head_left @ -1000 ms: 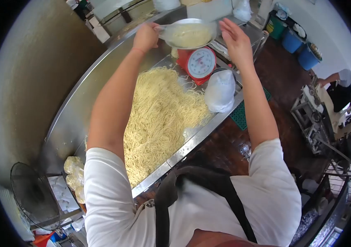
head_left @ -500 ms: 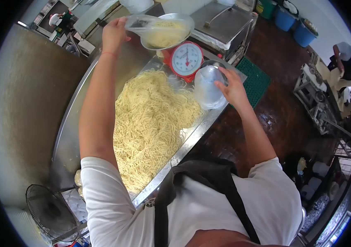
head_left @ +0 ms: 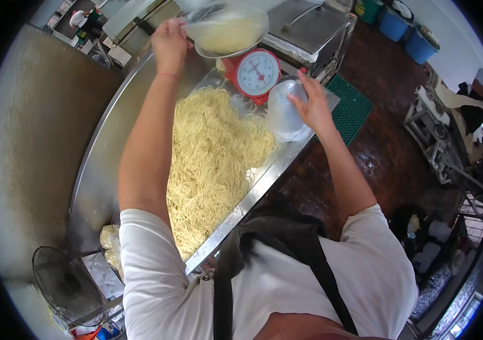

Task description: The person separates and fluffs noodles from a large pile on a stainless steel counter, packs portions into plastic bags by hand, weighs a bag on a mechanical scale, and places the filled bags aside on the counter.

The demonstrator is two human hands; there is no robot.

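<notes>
My left hand (head_left: 170, 44) pinches the edge of a clear plastic bag (head_left: 199, 31) at the scale's metal pan (head_left: 263, 39). Pale noodles (head_left: 231, 35) show through the bag in the pan. Below the pan is the red scale (head_left: 258, 72) with its round white dial. My right hand (head_left: 313, 105) has its fingers apart beside a stack of clear plastic bags (head_left: 287, 112), right of the scale; whether it touches them is unclear. A large heap of yellow noodles (head_left: 210, 164) lies on the metal table (head_left: 267, 180) between my arms.
Packed noodle bags (head_left: 111, 241) and a fan (head_left: 66, 286) are at lower left. A green mat (head_left: 348, 107) lies on the floor at right, with blue bins (head_left: 421, 44) behind. One person (head_left: 482, 90) stands by a machine at far right; another (head_left: 82, 21) is at upper left.
My right hand has come down from the pan to the plastic bag stack. My left hand, still on the bag, first went left, then slightly back right. The scale's needle has turned.
</notes>
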